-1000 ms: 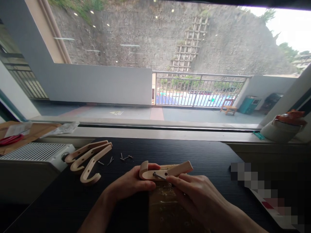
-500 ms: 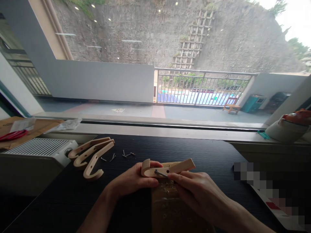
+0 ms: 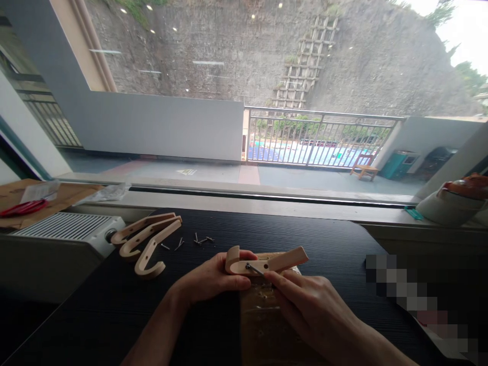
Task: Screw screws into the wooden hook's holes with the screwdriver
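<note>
My left hand [image 3: 213, 277] is closed around the curved end of a pale wooden hook [image 3: 284, 257], its thumb along the near side. The hook rests over a tape-wrapped brown block [image 3: 263, 325]. Between the fingers of my closed right hand [image 3: 308, 300] is a thin metal shaft [image 3: 256, 270], whose far end meets a hole near the hook's bend. Whatever part of the shaft lies inside my palm is hidden. A second hole shows as a dark spot farther along the hook.
Three more wooden hooks [image 3: 150, 256] lie at the left of the black table [image 3: 305, 236]. Beside them are several loose screws [image 3: 179, 244]. A radiator [image 3: 72, 229] stands left of the table, with red-handled scissors [image 3: 25, 207] on cardboard behind. The window sill [image 3: 267, 207] bounds the far side.
The view has shifted slightly, so the things on the table appear a little to the right. Both hands keep their hold, and the shaft remains at the hook's hole.
</note>
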### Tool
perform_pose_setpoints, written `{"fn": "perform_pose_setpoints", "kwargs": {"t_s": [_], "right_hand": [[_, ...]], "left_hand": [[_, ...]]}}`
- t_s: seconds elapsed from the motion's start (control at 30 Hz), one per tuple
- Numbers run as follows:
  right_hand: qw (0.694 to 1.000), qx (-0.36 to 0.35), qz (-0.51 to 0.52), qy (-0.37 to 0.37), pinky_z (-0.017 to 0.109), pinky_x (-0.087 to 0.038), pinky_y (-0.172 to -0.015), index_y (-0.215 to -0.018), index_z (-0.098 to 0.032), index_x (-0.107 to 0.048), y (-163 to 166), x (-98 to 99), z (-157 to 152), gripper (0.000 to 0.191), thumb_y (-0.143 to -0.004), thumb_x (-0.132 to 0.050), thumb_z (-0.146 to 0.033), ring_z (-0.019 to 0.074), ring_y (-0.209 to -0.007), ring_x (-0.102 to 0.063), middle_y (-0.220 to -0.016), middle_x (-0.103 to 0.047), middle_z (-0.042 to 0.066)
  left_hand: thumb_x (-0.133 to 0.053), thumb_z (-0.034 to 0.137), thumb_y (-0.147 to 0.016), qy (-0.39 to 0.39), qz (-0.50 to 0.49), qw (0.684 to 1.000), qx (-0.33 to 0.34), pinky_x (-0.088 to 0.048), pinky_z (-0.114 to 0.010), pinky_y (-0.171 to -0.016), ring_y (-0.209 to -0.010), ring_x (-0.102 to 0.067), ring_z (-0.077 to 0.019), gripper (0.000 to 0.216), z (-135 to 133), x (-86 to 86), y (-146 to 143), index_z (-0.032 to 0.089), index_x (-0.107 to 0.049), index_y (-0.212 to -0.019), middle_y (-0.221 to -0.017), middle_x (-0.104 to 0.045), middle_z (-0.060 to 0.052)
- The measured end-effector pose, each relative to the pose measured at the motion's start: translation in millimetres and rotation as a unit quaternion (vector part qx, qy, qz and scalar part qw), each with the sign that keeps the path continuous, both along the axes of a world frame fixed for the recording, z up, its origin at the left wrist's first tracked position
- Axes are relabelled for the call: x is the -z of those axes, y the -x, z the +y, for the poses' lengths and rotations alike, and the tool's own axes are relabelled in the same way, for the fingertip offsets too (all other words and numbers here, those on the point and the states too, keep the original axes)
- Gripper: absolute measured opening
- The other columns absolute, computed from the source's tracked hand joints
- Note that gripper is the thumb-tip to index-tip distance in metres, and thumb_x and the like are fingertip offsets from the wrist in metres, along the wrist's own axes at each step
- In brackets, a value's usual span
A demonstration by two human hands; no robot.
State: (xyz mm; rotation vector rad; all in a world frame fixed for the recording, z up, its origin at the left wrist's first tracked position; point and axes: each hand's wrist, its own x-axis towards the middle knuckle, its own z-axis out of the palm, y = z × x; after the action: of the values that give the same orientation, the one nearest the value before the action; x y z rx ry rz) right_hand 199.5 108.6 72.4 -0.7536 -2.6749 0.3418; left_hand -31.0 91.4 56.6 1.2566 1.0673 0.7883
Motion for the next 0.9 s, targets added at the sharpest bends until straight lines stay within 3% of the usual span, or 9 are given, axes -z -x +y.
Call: {"fn": "perform_pose_setpoints", "kwargs": {"t_s": [0.37,0.47,0.63,0.73,0.9], "right_hand": [[1.0,-0.01,-0.028,-0.004,0.026,-0.046,-0.063,-0.122,-0.02,-0.049,3.8,0.4,2.5,0.041,-0.083,-0.038,-0.014,0.0182,-0.076,-0.064,-0.096,-0.067,0.009],[0.999,0.017,-0.029,0.004,0.023,-0.043,-0.059,-0.11,-0.023,-0.055,5.2,-16.5,4.5,0.034,-0.081,-0.04,-0.013,0.016,-0.07,-0.063,-0.086,-0.068,0.005],[0.99,0.136,-0.019,0.026,0.023,-0.032,-0.048,-0.092,-0.022,-0.056,9.7,-68.6,17.4,0.018,-0.08,-0.042,-0.018,0.0126,-0.053,-0.052,-0.067,-0.062,-0.001],[0.992,0.102,0.032,0.069,0.022,-0.033,-0.05,-0.087,-0.024,-0.059,14.6,-92.5,34.0,0.013,-0.079,-0.049,-0.024,0.0107,-0.056,-0.049,-0.069,-0.061,-0.002],[0.976,0.101,0.144,0.13,0.022,-0.035,-0.051,-0.088,-0.021,-0.056,21.3,-91.1,54.3,0.018,-0.081,-0.05,-0.037,0.0103,-0.059,-0.047,-0.071,-0.057,-0.001]], "left_hand": [[-0.07,0.022,-0.067,-0.004,-0.034,0.999,0.003,-0.04,-0.026,-0.079,-0.087,-0.057,-0.0179,0.046,-0.8,0.3,0.4,0.017,-0.057,-0.11,-0.091,-0.065,-0.001],[-0.071,0.02,-0.066,-0.005,-0.066,0.998,0.004,-0.04,-0.026,-0.08,-0.087,-0.057,-0.017,0.047,-0.4,4.4,0.1,0.018,-0.057,-0.111,-0.092,-0.066,0.0],[-0.075,0.016,-0.061,0.003,-0.12,0.993,0.012,-0.038,-0.028,-0.084,-0.094,-0.056,-0.0196,0.056,1.5,11.5,1.3,0.018,-0.055,-0.113,-0.102,-0.064,-0.003],[-0.075,0.017,-0.062,0.0,-0.153,0.988,-0.014,-0.038,-0.028,-0.083,-0.094,-0.055,-0.019,0.058,2.3,13.2,2.3,0.02,-0.052,-0.115,-0.103,-0.062,-0.004],[-0.072,0.017,-0.062,-0.056,-0.107,0.992,-0.028,-0.035,-0.028,-0.086,-0.105,-0.049,-0.0235,0.032,2.5,7.9,0.5,0.017,-0.064,-0.093,-0.117,-0.054,-0.005]]}}
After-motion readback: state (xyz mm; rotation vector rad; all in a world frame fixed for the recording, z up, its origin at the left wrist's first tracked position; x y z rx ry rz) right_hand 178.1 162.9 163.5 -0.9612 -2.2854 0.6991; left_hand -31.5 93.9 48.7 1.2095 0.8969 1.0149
